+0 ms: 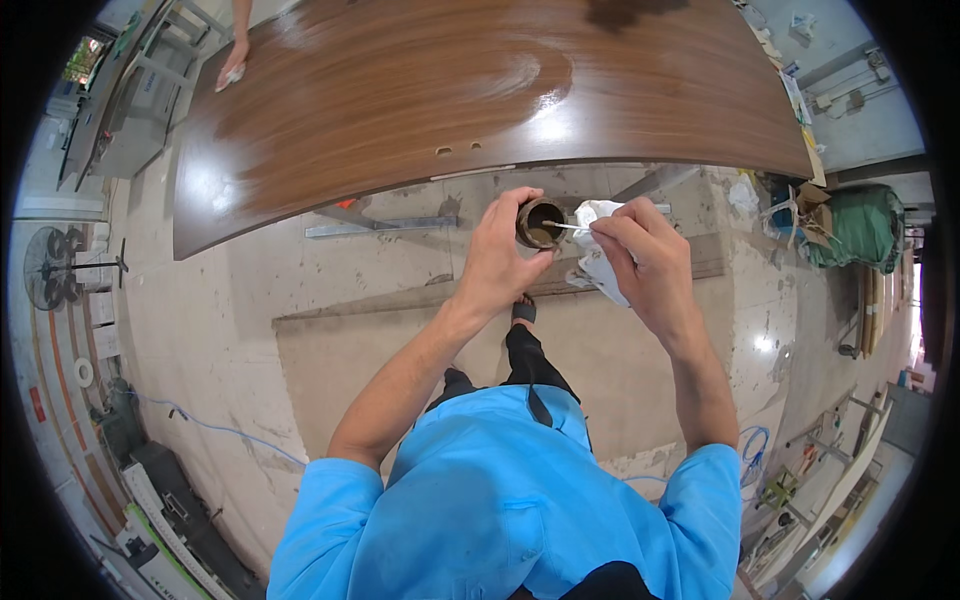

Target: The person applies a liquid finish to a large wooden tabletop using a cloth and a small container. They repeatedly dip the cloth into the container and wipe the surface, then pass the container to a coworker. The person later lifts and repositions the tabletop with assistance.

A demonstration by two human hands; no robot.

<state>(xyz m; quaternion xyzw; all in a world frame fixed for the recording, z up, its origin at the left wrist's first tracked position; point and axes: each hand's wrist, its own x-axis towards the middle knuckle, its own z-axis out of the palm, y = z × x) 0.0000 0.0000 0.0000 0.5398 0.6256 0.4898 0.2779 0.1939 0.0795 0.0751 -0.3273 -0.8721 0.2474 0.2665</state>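
Observation:
My left hand (497, 255) is wrapped round a small round brown jar (522, 230), held open side up in front of me. Dark brown stuff shows inside it. Pinched in my right hand (648, 255) is a thin pale stick (572, 227), its tip reaching into the jar's mouth. A crumpled white cloth (600, 272) hangs at the right hand, apparently tucked under its fingers. Just beyond both hands lies a large brown wood-grain panel (400, 110), with shiny, wet-looking streaks on it.
Another person's hand (237, 60) presses a white rag onto the panel's far left. Metal supports (380, 228) show below the panel. A cardboard sheet (400, 340) lies on the floor. A fan (52, 268) stands left; a green bag (862, 230) sits right. A blue hose (230, 430) crosses the floor.

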